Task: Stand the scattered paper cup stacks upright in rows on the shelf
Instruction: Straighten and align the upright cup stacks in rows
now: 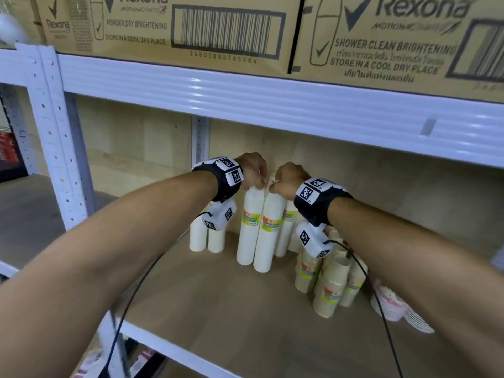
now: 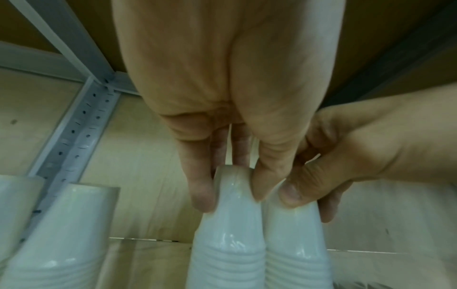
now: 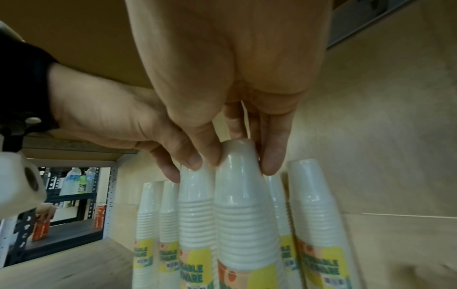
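White cup stacks (image 1: 257,227) stand touching — left hand (image 1: 252,170), right hand (image 1: 289,177) pinch tops.

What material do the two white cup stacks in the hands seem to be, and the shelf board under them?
White cup stacks: probably paper cups in a glossy clear plastic sleeve, judging by highlights and printed label. Shelf board: light wood-look, matte, with faint grain; could be laminate.

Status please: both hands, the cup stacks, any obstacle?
Left hand pinches one white stack, right hand the next. Both upright, touching. Brown stacks close right; path clear.
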